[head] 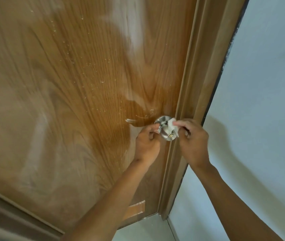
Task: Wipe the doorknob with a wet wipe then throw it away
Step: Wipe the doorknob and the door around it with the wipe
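— Start close in. What are the two arms doing?

— Both bare forearms reach up from the bottom edge toward the lock side of the door. The left hand [147, 141] is curled, its fingertips pinched at the left side of the round brushed-steel doorknob [167, 133]. It looks to be steadying the knob, or gripping a corner of the wipe; I cannot tell which.

— And the right?

— The right hand [193, 138] grasps the crumpled white wet wipe [172, 126] between thumb and fingers, pressing it against the upper right of the knob and its neck. A strip of the wipe hangs down the knob's right flank.

— So which step is this?

— The wiping itself, by my reading. The wipe is on the metal, not headed anywhere else. The face with the small brass keyhole shows bare, and so does the round steel rose plate [161, 120] behind the knob.

— What does the next move ask for?

— Probably carrying the wipe round the face and underside, with the left hand holding the knob so that it doesn't turn. Afterwards the wipe needs a bin, and none is in view.

— Beyond the hands?

— The brown wood-grain door [68, 84], streaked with pale dusty smears and white flecks, with a darker patch around the knob. Beside it is the brown door frame [199, 84], then the pale blue-white wall [263, 84].
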Demonstrator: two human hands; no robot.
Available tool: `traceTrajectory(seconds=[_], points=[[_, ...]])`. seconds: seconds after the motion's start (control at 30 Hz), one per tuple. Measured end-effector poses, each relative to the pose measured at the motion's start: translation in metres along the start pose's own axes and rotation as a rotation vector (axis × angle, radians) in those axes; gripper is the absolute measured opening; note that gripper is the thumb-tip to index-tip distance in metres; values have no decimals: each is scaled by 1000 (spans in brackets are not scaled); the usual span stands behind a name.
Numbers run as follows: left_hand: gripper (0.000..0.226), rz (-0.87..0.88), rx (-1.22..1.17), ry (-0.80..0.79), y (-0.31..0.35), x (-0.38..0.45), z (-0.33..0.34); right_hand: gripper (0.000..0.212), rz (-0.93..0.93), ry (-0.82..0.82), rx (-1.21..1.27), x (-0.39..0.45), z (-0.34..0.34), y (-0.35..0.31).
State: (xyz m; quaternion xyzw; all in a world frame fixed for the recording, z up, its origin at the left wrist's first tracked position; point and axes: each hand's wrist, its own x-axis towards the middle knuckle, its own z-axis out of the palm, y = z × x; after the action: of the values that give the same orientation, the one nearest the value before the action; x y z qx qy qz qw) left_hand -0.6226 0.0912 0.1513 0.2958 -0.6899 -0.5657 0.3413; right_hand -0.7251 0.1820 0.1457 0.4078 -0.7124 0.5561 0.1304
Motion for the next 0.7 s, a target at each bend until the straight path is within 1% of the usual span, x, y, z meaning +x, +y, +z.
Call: traceTrajectory(seconds=[0.07, 0.17, 0.2, 0.23, 0.27, 0.33, 0.37, 0.4, 0.5, 0.57, 0.63, 0.7], points=[[32, -3, 85, -85, 1, 6, -1, 21, -19, -133, -29, 0, 8, 3], [33, -12, 133, -135, 2, 10, -3, 26, -2, -187, -36, 1, 12, 11], [33, -13, 130, -132, 2, 10, -3, 26, 42, -202, -37, 2, 11, 13], [33, -13, 125, -126, 2, 11, -3, 25, 130, -211, 7, 3, 10, 16], [33, -12, 122, -118, 2, 11, -3, 22, 263, -205, 119, 4, 8, 18], [34, -12, 115, -112, 0, 11, -3, 19, 550, -162, 471, 3, 6, 15], [35, -15, 112, -112, -1, 10, -2, 20, 636, -130, 598, 0, 5, 14], [35, -18, 110, -110, -1, 11, -2, 20, 670, -100, 653, -5, 5, 12], [34, -21, 109, -94, -3, 12, -1, 22, 647, -24, 702, -27, 11, 5], [32, -28, 98, -88, -3, 12, -1, 27, 633, 36, 701, -37, 17, 4], [32, -33, 94, -95, -4, 11, -1, 30, 553, 61, 581, -37, 23, 5], [34, -32, 87, -105, -4, 11, -2, 30, 418, 46, 426, -30, 24, 7]])
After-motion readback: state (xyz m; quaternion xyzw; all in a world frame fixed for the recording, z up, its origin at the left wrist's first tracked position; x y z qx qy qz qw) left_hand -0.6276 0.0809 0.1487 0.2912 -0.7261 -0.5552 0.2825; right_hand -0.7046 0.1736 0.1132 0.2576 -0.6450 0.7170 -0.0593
